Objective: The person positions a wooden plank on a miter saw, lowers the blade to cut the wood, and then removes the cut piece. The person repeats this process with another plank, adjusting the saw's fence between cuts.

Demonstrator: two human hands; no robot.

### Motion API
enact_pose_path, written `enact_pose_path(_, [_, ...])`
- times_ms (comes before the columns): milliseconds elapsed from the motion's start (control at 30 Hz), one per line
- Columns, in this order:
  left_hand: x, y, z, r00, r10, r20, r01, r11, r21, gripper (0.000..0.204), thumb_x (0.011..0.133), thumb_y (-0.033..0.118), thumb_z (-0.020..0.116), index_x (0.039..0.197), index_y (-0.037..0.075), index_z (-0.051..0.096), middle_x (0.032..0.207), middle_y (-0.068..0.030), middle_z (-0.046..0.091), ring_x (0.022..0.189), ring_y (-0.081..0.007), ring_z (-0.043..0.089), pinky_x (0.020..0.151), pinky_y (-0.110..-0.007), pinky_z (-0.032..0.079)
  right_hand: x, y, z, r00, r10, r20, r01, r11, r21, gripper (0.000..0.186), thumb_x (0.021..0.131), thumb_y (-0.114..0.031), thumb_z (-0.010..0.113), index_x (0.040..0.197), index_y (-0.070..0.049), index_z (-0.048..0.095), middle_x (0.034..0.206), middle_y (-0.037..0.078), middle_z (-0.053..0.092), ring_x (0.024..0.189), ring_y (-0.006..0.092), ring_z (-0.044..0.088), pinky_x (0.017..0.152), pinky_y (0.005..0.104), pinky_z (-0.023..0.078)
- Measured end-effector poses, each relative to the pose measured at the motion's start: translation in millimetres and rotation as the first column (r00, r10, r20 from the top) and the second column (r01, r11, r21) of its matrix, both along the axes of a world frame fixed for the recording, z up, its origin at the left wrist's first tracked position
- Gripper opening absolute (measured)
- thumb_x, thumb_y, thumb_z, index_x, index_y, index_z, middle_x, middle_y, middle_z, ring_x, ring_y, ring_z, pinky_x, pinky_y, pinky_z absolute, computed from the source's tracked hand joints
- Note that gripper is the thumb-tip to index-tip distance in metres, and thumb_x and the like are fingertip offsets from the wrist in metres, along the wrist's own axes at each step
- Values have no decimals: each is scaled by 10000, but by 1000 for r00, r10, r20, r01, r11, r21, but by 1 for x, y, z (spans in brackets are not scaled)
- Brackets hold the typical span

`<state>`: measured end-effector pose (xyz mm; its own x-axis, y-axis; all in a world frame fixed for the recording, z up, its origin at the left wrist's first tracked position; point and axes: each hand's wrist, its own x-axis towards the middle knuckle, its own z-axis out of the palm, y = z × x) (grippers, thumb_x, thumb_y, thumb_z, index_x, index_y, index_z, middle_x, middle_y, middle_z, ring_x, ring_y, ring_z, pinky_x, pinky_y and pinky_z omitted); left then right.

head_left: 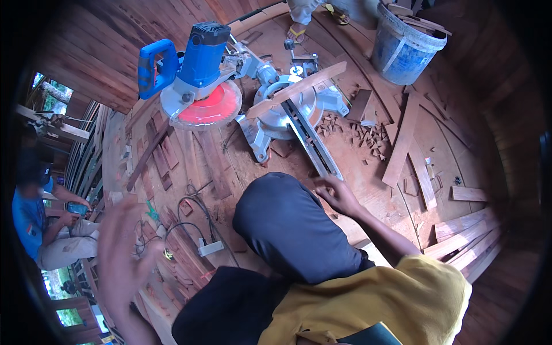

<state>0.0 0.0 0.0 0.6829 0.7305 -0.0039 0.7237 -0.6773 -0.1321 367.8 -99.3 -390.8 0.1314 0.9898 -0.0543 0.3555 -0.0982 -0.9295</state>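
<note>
My left hand (pixel 123 253) is raised at the left, somewhat blurred, its fingers and thumb apart with nothing between them. Beyond my knee, my right hand (pixel 338 195) hovers by the near end of a metal rail (pixel 313 144), fingers loosely bent and apart, holding nothing I can see. That rail belongs to a mitre saw (pixel 201 54) with a blue motor and handle and a red disc blade, swung over to the left. Across the saw's round base (pixel 287 118) lies a wooden strip (pixel 299 91).
Small wood offcuts (pixel 368 138) are scattered right of the saw. Planks (pixel 402 141) lie beyond them. A blue bucket (pixel 405 52) holds wood pieces. Cables run to a white power strip (pixel 210 248). A co-worker (pixel 40 213) sits at the left; another person's feet (pixel 297 33) stand behind.
</note>
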Motion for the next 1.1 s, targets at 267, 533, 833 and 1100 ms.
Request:
enact_pose_path(267, [70,36,-125,756,-613,231,523,352,-776,631,986,507,673,1340,-9,592,1312,-232,633,1219,-415,628,1042,-489,489,-31,-61,-41,710,-222,-669,71,967,-246,474,1100,-387,581,1315,30,650,1243,121,708,1119,222,692,1023,395,530])
enact_pose_path(533, [128,29,-133,464,-866,186,657,196,-728,543,901,436,756,857,-103,710,839,-248,706,845,-432,706,787,-504,573,-53,-150,29,632,-483,-606,239,865,-441,479,1104,-381,569,1354,22,630,1281,127,694,1147,222,677,1042,392,516])
enact_pose_path(833, [182,57,-143,729,-657,-191,638,754,-157,192,870,202,741,930,31,806,933,-175,782,946,-315,766,805,-446,616,-19,-215,167,638,-652,-410,490,754,-438,489,1108,-376,556,1398,14,608,1323,133,679,1178,222,661,1064,389,500])
enact_pose_path(1100, [183,45,-150,699,-671,-248,507,710,-489,489,913,420,740,970,-64,774,1012,-218,776,957,-369,757,879,-478,607,89,-175,307,899,-420,-127,408,906,-110,557,1109,-432,531,1442,12,578,1306,135,689,1176,224,663,1049,380,503])
